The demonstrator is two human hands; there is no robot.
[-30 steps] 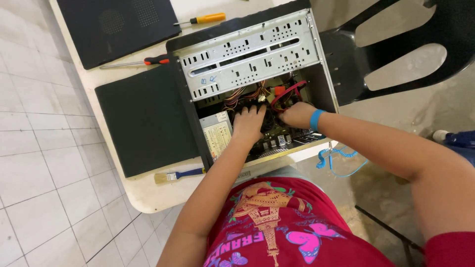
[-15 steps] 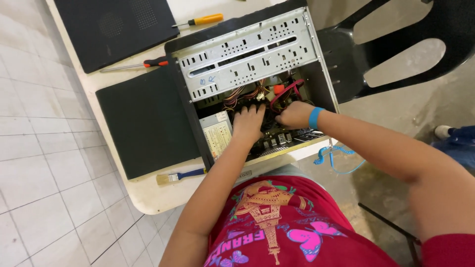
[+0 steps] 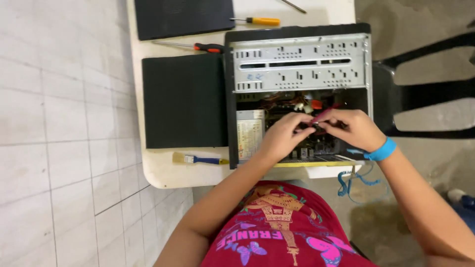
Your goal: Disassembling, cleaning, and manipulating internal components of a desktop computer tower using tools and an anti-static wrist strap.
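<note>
Inside open computer case (image 3: pixel 297 64), down among the wiring: left hand (image 3: pixel 283 136) and right hand (image 3: pixel 352 129) meeting fingertip to fingertip, both pinched on a small red cable connector (image 3: pixel 320 116). Left fingers curled around its near end, right fingers gripping the far end; connector sits between the two hands, just above the board, partly hidden by fingers. Blue wrist strap (image 3: pixel 381 150) on right wrist, coiled blue lead (image 3: pixel 349 180) hanging off bench (image 3: pixel 163 173) edge below that hand. Beige power supply (image 3: pixel 250 133) just left of left hand. Further left of left hand: black side panel (image 3: pixel 183 101) flat on bench, small paintbrush (image 3: pixel 198 159) near its lower edge. Beyond both hands, past the case: red-handled screwdriver (image 3: pixel 198 47), yellow-handled screwdriver (image 3: pixel 257 21), second black panel (image 3: pixel 183 17). Black chair (image 3: pixel 425 94) right of right hand.
</note>
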